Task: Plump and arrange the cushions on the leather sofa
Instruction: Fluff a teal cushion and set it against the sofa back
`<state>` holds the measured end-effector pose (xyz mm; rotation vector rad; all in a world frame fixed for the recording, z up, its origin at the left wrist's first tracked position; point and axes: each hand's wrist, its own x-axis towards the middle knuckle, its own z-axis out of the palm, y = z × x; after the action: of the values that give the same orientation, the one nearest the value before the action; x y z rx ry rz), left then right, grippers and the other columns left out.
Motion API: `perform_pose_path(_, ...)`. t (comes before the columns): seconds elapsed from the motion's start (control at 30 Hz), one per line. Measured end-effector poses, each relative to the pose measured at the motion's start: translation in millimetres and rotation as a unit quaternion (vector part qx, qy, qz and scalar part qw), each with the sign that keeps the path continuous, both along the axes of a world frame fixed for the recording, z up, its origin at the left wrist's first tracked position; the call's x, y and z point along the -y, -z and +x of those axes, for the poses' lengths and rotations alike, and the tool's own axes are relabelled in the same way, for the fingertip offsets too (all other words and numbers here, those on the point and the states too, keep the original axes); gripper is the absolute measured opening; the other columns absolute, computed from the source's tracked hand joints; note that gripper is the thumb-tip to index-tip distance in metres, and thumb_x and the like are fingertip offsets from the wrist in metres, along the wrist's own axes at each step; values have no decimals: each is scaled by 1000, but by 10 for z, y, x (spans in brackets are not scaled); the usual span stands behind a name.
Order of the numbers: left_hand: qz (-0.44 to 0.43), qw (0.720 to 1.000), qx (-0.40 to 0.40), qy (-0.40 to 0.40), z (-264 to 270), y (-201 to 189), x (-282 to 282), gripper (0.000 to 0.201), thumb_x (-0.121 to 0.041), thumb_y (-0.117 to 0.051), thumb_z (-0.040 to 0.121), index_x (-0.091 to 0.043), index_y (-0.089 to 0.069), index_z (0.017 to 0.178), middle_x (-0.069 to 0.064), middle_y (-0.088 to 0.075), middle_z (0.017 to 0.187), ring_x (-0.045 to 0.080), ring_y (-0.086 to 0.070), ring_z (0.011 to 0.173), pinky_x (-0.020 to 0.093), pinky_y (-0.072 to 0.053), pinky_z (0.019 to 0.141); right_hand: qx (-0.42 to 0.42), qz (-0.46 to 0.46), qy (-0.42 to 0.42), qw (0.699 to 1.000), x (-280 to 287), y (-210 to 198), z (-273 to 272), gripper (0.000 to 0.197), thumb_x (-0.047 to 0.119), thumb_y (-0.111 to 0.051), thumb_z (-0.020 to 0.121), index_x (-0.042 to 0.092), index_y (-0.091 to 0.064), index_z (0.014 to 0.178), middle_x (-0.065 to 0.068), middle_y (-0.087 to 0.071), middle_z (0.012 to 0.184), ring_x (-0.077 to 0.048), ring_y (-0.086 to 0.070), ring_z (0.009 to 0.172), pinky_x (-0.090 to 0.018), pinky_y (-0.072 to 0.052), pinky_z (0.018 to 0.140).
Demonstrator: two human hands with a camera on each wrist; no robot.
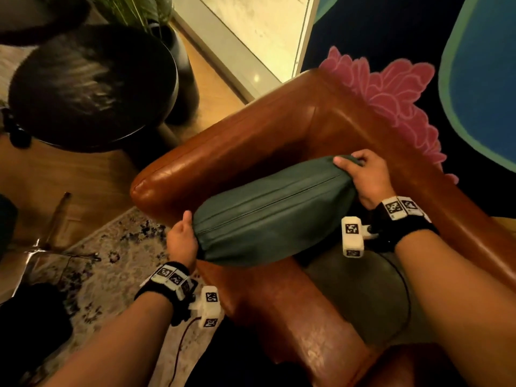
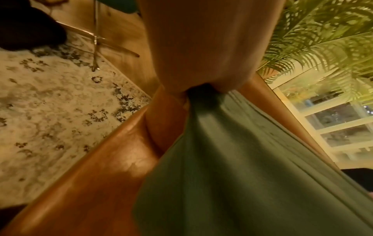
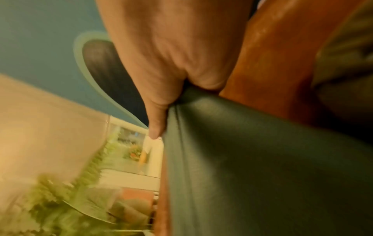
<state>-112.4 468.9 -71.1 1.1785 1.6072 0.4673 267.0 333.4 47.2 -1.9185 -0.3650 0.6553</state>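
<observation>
A dark green cushion (image 1: 273,210) is held above the corner of the brown leather sofa (image 1: 251,135), its seam facing up. My left hand (image 1: 183,238) grips the cushion's near-left end, and my right hand (image 1: 365,177) grips its far-right end with the thumb on top. In the left wrist view the palm (image 2: 201,47) bunches the green cushion (image 2: 242,167) at its corner. The right wrist view shows the right hand (image 3: 171,63) pinching the cushion's (image 3: 262,159) edge. A second olive-green cushion (image 1: 363,297) lies on the seat below, partly hidden.
A dark round side table (image 1: 92,88) stands left of the sofa arm (image 1: 293,317), with a potted plant (image 1: 139,12) behind it. A pale patterned rug (image 1: 106,263) and metal chair legs (image 1: 53,238) lie at the left. A dark wall with pink and blue shapes (image 1: 391,88) backs the sofa.
</observation>
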Motion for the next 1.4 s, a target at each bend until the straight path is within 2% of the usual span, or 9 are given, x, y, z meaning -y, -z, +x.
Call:
perform_pose_path(0.13,37,976,-188,102,-123,40,-88,25,-49,-60,89,-24,-59,91,10,-68,98,33,-65,97,49,-55,85,58,83,-57,993,-176,-398,-528,32,10,-84,73,16,-58,89,3,-58,74,-3,-53,63,-18,-44,63)
perform_pose_path(0.3,-128,950,228,169,265,-635,26,69,-66,-45,94,0,-64,102,12,-65,86,19,-62,77,29,-49,68,86,64,-275,955,-260,-328,-2075,33,-2,-67,75,16,-59,102,8,-49,84,-1,-46,73,-17,-38,71)
perform_pose_path(0.47,-84,980,106,147,400,-366,163,31,-34,-66,94,-4,-62,86,15,-62,78,27,-59,77,30,-50,63,-8,-90,-408,908,-232,206,-2451,37,-2,-57,85,0,-61,122,-19,-61,117,-27,-61,102,-36,-47,91)
perform_pose_path(0.57,-7,994,44,104,423,-332,269,28,-40,-55,98,-14,-61,93,11,-65,84,29,-63,75,37,-53,58,60,-75,-281,955,-236,184,-1857,32,2,-61,83,8,-70,113,-12,-69,106,-17,-63,86,-30,-49,84)
perform_pose_path(0.7,-17,997,49,60,471,-428,373,40,-51,-48,101,-11,-54,105,9,-59,86,23,-58,66,31,-46,48,246,-254,13,935,-259,158,-505,58,32,-58,91,22,-40,145,-14,-39,150,-40,-41,131,-53,-37,106)
perform_pose_path(0.87,32,994,11,108,610,-489,422,46,-67,-51,91,-22,-56,90,4,-65,89,29,-66,83,47,-55,69,91,-261,-59,959,-394,316,225,49,39,-53,99,1,-57,130,-23,-58,135,-40,-54,124,-41,-41,101)
perform_pose_path(1.03,63,996,40,58,530,-620,181,41,-56,-57,94,-15,-59,96,4,-64,84,24,-64,75,52,-54,62,136,-89,-81,983,-256,113,362,26,26,-68,92,20,-58,69,2,-58,66,-1,-52,59,-21,-42,62)
perform_pose_path(1.17,100,988,-31,115,635,-597,181,33,-46,-56,98,-13,-55,94,-1,-59,83,25,-61,84,36,-40,64,242,-207,46,947,-353,340,119,31,11,-59,89,11,-67,119,-19,-69,113,-35,-62,108,-42,-45,94)
perform_pose_path(1.4,63,995,-41,62,759,-510,288,32,-46,-53,98,-14,-55,96,7,-67,91,31,-65,87,42,-50,73,392,-71,-471,787,-388,758,-2023,52,31,-40,100,28,-36,152,-2,-40,157,-20,-31,148,-52,-16,122)
